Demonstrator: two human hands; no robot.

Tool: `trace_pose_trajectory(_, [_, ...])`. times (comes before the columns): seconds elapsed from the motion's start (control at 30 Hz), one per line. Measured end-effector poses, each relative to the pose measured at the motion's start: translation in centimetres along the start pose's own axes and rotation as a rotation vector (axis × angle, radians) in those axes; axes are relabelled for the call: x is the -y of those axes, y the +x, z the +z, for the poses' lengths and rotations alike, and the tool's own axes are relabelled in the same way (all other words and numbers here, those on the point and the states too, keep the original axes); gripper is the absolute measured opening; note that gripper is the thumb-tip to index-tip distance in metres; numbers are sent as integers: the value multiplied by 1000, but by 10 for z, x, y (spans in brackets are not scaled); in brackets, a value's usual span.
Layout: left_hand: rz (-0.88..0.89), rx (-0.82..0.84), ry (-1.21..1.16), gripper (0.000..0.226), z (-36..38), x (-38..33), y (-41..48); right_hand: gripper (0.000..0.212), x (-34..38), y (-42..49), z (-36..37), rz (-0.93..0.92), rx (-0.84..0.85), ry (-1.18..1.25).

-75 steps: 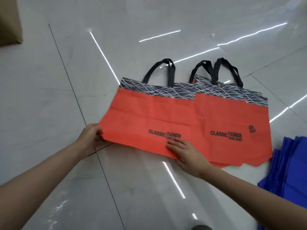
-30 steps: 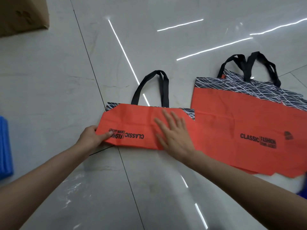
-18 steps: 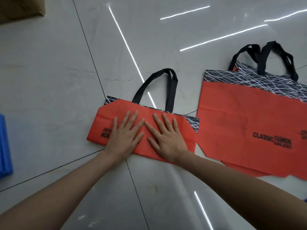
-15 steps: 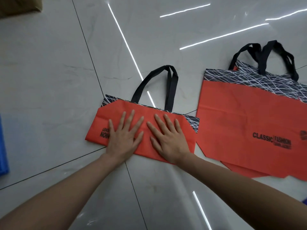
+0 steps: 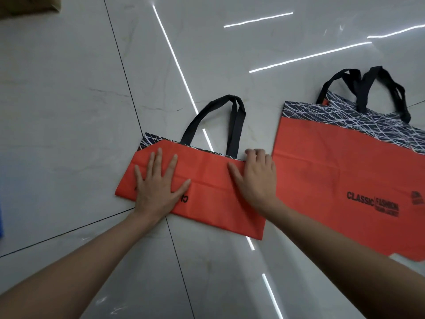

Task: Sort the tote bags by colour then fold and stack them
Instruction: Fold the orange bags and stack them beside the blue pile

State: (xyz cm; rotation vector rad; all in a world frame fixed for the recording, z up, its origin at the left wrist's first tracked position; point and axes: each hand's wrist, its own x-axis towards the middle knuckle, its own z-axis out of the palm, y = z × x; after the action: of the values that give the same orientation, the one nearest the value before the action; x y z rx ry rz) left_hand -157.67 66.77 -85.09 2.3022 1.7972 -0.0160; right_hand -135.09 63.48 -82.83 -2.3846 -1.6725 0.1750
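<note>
An orange tote bag (image 5: 211, 180) with a black-and-white patterned top band lies folded in half on the floor, its black handles (image 5: 234, 125) pointing away from me. My left hand (image 5: 158, 185) presses flat on the bag's left part, fingers spread. At the bag's upper right corner my right hand (image 5: 255, 178) has its fingers curled over the top edge and its thumb lying on the fabric. To the right, unfolded orange tote bags (image 5: 333, 171) printed "CLASSIC FASHION" lie flat in a small pile.
The floor is glossy grey tile with dark joints and bright light reflections. A cardboard box corner (image 5: 27, 5) shows at the top left. A sliver of blue fabric (image 5: 1, 217) sits at the left edge.
The bag's lower half was folded up over its top. Both hands then pressed side by side at its middle; now they have slid apart, and the right hand's fingers curl over the upper right corner.
</note>
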Motion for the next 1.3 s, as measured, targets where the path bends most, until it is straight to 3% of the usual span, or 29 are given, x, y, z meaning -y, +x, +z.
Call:
trace_pose_trajectory(0.17, [22,-26,-105,94,-4,7,3,50,38,50,4,312,96,161])
trace_pose_trajectory(0.37, [13,25,-1,95,-6,14,0,29,52,75,7,381,99,215])
trace_pose_trajectory(0.47, [-8,65,-1,92,-7,12,0,18,54,78,-10,346,60,584])
trace_pose_trajectory(0.53, [-19,81,-8,93,-9,12,0,29,57,76,-29,303,56,895])
trace_pose_trajectory(0.6, [-28,93,-10,94,-12,14,2,50,58,69,-46,190,32,999])
trace_pose_trajectory(0.7, [-13,71,-23,91,-22,25,5,62,51,45,-56,-210,-73,767])
trace_pose_trajectory(0.8, [9,64,-17,87,-29,36,6,51,37,5,-43,-674,-105,279])
trace_pose_trajectory(0.9, [-21,114,33,71,-34,32,6,38,20,-32,-18,-883,-60,40])
trace_pose_trajectory(1.0, [-48,142,69,68,-39,24,3,35,6,-52,-1,-827,11,-47])
trace_pose_trajectory(1.13, [-71,124,81,68,-40,24,-2,67,4,-67,6,-613,175,-187])
trace_pose_trajectory(1.3, [-71,70,71,59,-45,22,-10,70,16,-63,10,-516,214,-232])
